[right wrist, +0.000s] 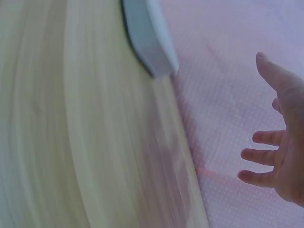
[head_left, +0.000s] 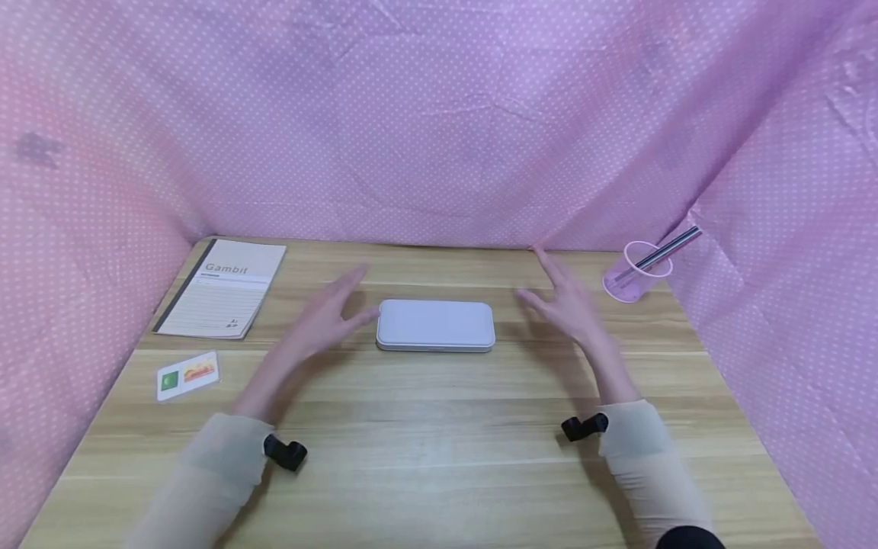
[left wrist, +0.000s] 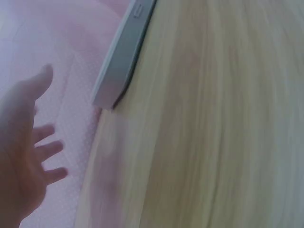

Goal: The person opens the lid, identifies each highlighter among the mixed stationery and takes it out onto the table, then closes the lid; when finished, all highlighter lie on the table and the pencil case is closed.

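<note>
A flat white case [head_left: 436, 324] with rounded corners lies closed in the middle of the table. To its left is my left hand [head_left: 328, 314], thumb and fingers spread, the thumb tip close to the case's left edge; in the head view I cannot tell whether it touches. The left wrist view shows a gap between that hand [left wrist: 23, 147] and the case's end [left wrist: 118, 71]. On the other side my right hand [head_left: 568, 301] is held apart from the case with its fingers extended. Nothing is in the right hand [right wrist: 280, 137] in the right wrist view.
At the back left lies a notebook [head_left: 222, 290] marked Gambit, with a small white card [head_left: 188, 376] with green and orange pictures in front of it. A pink translucent cup [head_left: 620, 282] holding dark sticks [head_left: 675, 245] stands back right. Pink dotted cloth [head_left: 439, 130] surrounds the wooden table [head_left: 439, 457].
</note>
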Tool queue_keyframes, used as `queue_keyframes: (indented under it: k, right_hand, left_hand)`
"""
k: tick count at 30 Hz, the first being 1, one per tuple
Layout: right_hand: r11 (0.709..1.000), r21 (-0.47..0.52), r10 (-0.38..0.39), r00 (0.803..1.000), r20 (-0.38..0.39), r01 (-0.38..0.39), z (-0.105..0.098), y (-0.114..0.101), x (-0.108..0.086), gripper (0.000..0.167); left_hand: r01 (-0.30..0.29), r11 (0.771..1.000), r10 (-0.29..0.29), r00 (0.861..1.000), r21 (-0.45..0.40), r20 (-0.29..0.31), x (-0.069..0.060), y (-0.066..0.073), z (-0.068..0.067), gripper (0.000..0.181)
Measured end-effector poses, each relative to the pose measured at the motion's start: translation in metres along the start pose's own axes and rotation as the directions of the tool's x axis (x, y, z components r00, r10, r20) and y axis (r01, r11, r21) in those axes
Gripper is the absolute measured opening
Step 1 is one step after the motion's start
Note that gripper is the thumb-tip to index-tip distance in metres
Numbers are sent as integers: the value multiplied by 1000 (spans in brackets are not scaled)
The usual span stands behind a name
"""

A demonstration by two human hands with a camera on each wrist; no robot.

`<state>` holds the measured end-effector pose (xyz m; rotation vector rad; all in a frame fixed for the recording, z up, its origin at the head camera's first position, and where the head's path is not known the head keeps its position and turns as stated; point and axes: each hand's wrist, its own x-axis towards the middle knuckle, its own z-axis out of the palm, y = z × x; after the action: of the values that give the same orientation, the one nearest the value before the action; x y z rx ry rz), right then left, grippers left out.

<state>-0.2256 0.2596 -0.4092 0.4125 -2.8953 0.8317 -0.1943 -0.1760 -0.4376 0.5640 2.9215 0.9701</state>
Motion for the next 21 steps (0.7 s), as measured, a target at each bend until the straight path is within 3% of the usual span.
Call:
queue_keyframes:
  k: [4,10,15,21]
  right_hand:
    - [993,121,-13,1000,-13,15,11,-9,2,89]
    - [962,268,-54,998,38,42,28,-21,4,86]
    - [957,271,-136,985,109,102,41,-30,4,85]
    - [966,197,-210,952,223,167,55,-41,4,91]
  left_hand:
    - [-1,998,6,997,-66,72,-1,6,9,92]
    - [21,988,-3,994,-156,112,4,12,20,99]
    - [43,986,-15,985,-164,173,9,15,27,106]
    - [48,990,-18,976,-133,216,7,15,30,116]
